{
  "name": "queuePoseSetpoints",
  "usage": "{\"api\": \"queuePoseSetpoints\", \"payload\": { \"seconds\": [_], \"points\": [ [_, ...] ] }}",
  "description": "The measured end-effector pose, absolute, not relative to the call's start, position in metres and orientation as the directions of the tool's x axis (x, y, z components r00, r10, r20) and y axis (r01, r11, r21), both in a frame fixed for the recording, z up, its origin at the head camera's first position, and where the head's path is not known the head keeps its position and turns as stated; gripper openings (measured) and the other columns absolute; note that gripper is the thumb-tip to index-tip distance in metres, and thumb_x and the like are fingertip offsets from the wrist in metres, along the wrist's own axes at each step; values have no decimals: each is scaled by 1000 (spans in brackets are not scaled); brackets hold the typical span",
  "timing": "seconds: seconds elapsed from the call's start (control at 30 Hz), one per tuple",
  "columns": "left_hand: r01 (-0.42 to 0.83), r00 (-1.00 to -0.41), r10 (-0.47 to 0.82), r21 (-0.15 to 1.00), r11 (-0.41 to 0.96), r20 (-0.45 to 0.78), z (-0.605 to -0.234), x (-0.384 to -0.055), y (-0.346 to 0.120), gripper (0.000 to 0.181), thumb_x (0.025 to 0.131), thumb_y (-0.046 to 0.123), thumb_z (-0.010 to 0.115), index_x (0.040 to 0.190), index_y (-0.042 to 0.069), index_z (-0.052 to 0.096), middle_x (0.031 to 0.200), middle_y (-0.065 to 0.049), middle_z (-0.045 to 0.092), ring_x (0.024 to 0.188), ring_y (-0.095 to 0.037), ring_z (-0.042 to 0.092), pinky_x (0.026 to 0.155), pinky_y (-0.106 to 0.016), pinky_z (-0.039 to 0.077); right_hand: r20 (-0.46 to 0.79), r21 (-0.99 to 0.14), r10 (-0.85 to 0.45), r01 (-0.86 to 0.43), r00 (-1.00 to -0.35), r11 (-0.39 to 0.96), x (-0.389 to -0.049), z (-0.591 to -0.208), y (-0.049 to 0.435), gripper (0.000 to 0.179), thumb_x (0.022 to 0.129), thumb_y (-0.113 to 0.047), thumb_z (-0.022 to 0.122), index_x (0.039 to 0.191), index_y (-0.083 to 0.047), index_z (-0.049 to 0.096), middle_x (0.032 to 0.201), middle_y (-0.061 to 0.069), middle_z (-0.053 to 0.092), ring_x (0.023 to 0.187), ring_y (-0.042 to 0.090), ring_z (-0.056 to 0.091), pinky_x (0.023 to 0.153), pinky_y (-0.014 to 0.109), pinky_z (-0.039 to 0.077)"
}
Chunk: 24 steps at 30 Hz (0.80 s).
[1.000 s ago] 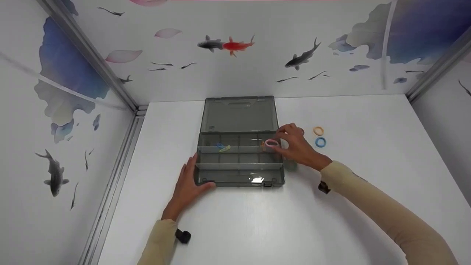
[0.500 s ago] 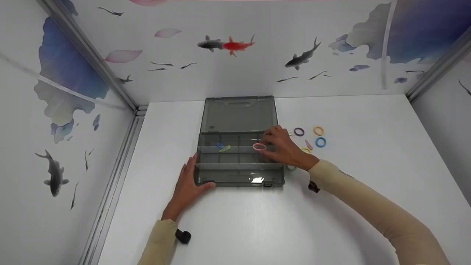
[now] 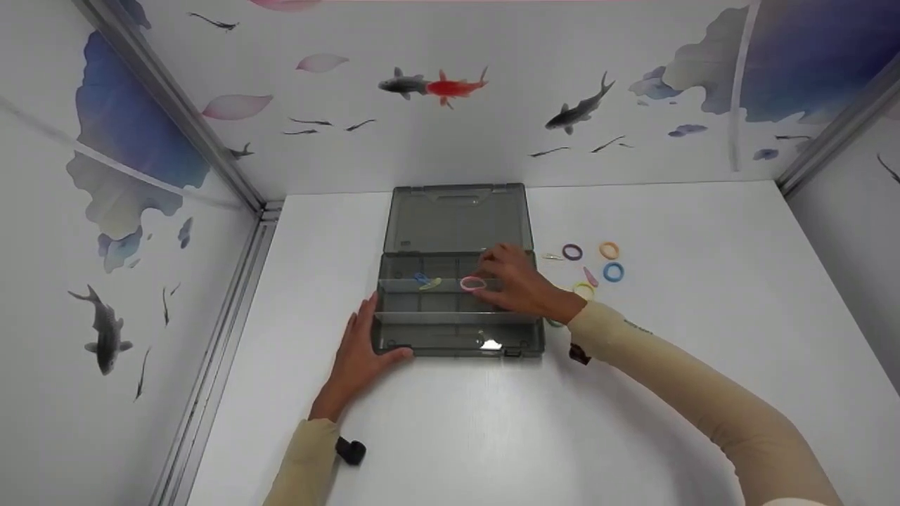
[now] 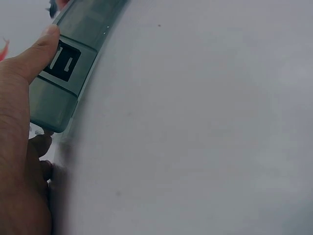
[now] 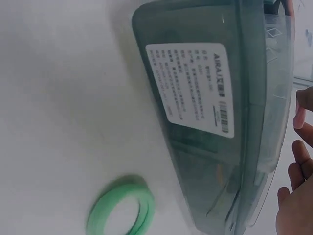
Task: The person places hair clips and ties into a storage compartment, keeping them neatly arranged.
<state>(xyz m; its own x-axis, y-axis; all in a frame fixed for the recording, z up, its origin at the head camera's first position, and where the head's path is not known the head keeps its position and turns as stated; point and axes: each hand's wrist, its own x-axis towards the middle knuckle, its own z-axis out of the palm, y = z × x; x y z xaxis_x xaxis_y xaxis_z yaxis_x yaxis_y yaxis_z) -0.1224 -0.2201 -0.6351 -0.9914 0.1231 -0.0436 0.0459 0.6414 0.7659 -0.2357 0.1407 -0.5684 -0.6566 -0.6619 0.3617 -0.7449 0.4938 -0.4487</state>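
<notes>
A smoky grey, see-through storage box [image 3: 457,339] stands with its lid [image 3: 457,218] folded back. Over its compartments, my right hand [image 3: 517,282] pinches a pink hair tie [image 3: 472,290] between thumb and index finger; in the right wrist view the pink tie [image 5: 299,118] shows edge-on at the fingertips. My left hand [image 3: 357,357] rests at the box's front left corner, fingers along the side and thumb along the front wall. In the left wrist view, the thumb lies beside the dark latch [image 4: 63,59]. A blue clip [image 3: 420,278] and a yellow clip [image 3: 430,284] lie in the back compartment.
Right of the box lie a purple ring [image 3: 564,251], an orange ring [image 3: 601,250], a blue ring [image 3: 605,273], a partly hidden yellow ring [image 3: 583,284], a pink clip [image 3: 590,277] and a pale clip [image 3: 553,256]. A green ring [image 5: 101,210] sits close to the box's right side.
My right hand has moved left over the box with the pink hair tie, from the right edge to the middle. Rings and clips beneath it have come into view. The left hand stays put.
</notes>
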Motion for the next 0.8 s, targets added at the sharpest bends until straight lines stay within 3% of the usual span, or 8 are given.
{"api": "queuePoseSetpoints", "payload": {
  "seconds": [0.57, 0.8],
  "points": [
    [31, -992, 111, 767, 641, -52, -638, -124, -220, 127, 84, 71, 88, 179, 36, 11, 185, -11, 13, 168, -47, 10, 126, -78, 20, 319, -446, -755, -793, -574, 414, -241, -566, 100, 27, 103, -25, 82, 115, -1, 78, 121, 19, 63, 110, 37, 55, 95, 58, 44],
    [31, -992, 115, 768, 640, -57, -637, -124, -221, 126, 85, 71, 87, 179, 37, 10, 185, -10, 11, 168, -47, 9, 126, -79, 19, 291, -454, -776, -795, -560, 403, -241, -561, 84, 26, 104, -25, 81, 117, -3, 79, 122, 16, 65, 116, 35, 57, 102, 57, 46]
  ]
}}
